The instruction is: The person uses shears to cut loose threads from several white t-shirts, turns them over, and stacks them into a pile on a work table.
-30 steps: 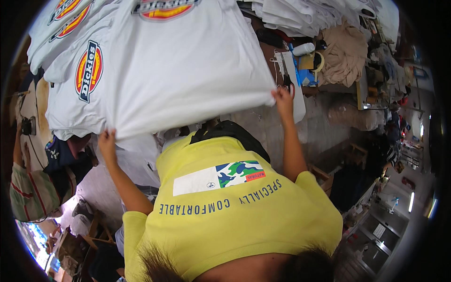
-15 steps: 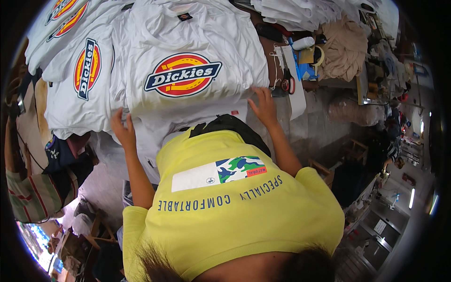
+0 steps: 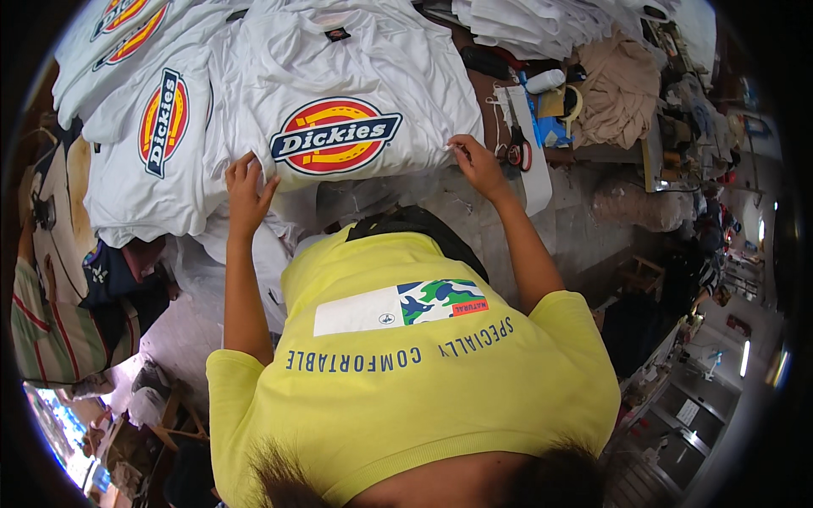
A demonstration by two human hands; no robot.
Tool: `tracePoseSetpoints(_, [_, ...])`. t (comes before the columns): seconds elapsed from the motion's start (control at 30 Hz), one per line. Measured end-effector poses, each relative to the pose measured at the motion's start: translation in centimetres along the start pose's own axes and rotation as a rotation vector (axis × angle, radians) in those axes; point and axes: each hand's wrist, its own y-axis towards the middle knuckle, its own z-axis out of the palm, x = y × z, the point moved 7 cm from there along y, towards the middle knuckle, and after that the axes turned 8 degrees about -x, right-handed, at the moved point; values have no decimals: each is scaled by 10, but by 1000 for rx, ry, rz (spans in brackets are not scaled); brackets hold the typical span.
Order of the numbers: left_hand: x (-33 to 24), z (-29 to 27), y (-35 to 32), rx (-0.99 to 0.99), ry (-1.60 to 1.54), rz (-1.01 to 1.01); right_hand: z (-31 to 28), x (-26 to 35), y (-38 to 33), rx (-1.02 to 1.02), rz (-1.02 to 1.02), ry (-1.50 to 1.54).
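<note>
A white T-shirt with a red, yellow and dark blue oval print lies spread in front of me, its neckline toward the far side. My left hand rests at the near left corner of this shirt, fingers spread and fingertips on the cloth. At the near right corner my right hand has its thumb and fingers pinched together on the shirt's edge. To the left lies another white T-shirt with the same print turned sideways, touching the first.
Scissors with red and black handles lie on a white strip at the right. Beyond are a tape roll and a heap of beige cloth. More white garments are piled at the back. Someone in a striped garment is at the left.
Both hands have moved slightly away from me onto the shirt's near edge. My right fingers have closed on the cloth. White fabric with a small red tag below the edge has gone from sight.
</note>
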Motion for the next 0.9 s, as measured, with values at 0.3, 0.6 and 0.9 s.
tracePoseSetpoints(0.3, [77,10,-35,-155,-248,-377,-21,4,11,11,-217,-128])
tracePoseSetpoints(0.6, [86,-39,-77,86,37,-492,-45,-76,-29,-165,149,129])
tracePoseSetpoints(0.9, [88,-47,-75,74,-21,-615,-49,-56,-35,-115,396,183])
